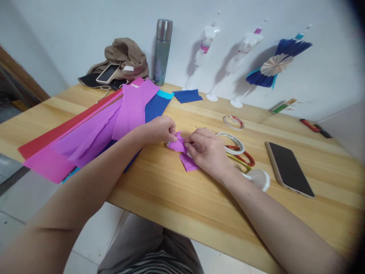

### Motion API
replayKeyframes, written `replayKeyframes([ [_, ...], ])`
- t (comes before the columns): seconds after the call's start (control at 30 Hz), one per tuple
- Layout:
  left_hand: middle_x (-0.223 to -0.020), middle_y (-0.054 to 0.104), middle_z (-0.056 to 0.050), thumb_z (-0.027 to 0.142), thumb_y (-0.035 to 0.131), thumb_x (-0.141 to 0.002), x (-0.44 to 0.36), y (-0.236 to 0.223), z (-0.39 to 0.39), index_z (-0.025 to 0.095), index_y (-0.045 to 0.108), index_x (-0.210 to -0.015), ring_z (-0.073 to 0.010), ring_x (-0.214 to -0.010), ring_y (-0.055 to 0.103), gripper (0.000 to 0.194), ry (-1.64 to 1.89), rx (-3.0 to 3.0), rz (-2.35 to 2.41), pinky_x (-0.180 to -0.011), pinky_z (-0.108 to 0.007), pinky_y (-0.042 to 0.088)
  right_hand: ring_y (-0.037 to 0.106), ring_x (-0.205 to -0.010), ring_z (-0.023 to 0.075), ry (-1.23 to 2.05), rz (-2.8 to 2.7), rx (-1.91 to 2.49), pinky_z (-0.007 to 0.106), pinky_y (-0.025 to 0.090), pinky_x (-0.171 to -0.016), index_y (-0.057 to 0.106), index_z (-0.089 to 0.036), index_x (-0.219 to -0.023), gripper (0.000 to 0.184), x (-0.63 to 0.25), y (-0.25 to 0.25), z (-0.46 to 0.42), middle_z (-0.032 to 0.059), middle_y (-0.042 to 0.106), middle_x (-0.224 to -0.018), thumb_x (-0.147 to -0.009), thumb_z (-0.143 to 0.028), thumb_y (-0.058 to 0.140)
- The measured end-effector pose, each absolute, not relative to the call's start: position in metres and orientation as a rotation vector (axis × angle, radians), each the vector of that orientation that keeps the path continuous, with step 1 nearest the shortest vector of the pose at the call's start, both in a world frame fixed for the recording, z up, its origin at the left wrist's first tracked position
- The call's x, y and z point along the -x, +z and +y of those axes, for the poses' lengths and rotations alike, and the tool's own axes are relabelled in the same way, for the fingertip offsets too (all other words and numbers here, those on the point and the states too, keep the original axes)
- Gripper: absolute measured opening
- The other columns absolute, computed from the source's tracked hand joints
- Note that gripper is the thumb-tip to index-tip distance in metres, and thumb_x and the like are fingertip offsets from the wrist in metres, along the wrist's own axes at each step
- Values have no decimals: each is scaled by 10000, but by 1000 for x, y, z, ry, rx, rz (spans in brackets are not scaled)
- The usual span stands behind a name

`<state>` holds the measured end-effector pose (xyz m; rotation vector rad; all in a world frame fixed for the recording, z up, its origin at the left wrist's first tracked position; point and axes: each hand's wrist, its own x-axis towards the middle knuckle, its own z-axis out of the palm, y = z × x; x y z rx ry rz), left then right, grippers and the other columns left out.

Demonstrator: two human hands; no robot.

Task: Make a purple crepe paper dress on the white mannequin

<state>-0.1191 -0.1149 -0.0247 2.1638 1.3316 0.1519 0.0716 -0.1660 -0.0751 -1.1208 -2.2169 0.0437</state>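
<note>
A small folded piece of magenta paper (182, 150) lies on the wooden table (176, 198) near its middle. My left hand (159, 129) pinches the paper's upper left edge with closed fingers. My right hand (209, 152) rests on the paper's right side, fingertips pressed together on its fold. The two hands almost touch over the paper. Part of the paper is hidden under my right hand.
Long sheets of magenta, purple, red and blue paper (94, 133) fan out at the left. Scissors (242, 156), tape rolls (233, 121), a phone (289, 169) and a white round stand (259, 179) lie to the right. A flask (162, 51), bag and white mannequin figures (242, 57) stand along the wall.
</note>
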Motion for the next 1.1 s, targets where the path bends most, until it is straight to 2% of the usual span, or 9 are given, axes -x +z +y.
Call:
replayKeyframes([
  [0.3, -670, 618, -4, 168, 622, -754, 119, -24, -116, 128, 670, -732, -115, -668, 520, 67, 147, -2173, 1328, -583, -222, 326, 543, -728, 218, 27, -2281, 1170, 355, 423, -673, 607, -200, -717, 189, -70, -71, -165, 68, 585, -732, -878, -139, 528],
  [0.5, -703, 618, 11, 180, 610, -790, 117, -22, -118, 110, 702, -806, -104, -721, 527, 117, 91, -2168, 1400, -652, -202, 327, 553, -738, 223, 49, -2243, 1188, 357, 427, -672, 582, -218, -716, 168, -70, -70, -166, 64, 581, -747, -846, -123, 537],
  [0.77, -682, 623, 9, 167, 595, -788, 117, -22, -117, 85, 690, -788, -96, -719, 511, 126, 93, -2173, 1406, -643, -198, 311, 553, -727, 216, 76, -2235, 1161, 355, 432, -669, 602, -202, -720, 157, -69, -69, -166, 68, 586, -740, -830, -110, 538],
  [1.1, -659, 602, -4, 147, 590, -779, 118, -22, -117, 116, 641, -699, -100, -663, 492, 100, 163, -2168, 1347, -596, -227, 310, 552, -736, 212, 54, -2262, 1160, 345, 430, -676, 612, -191, -731, 156, -68, -70, -164, 64, 580, -745, -841, -118, 531],
])
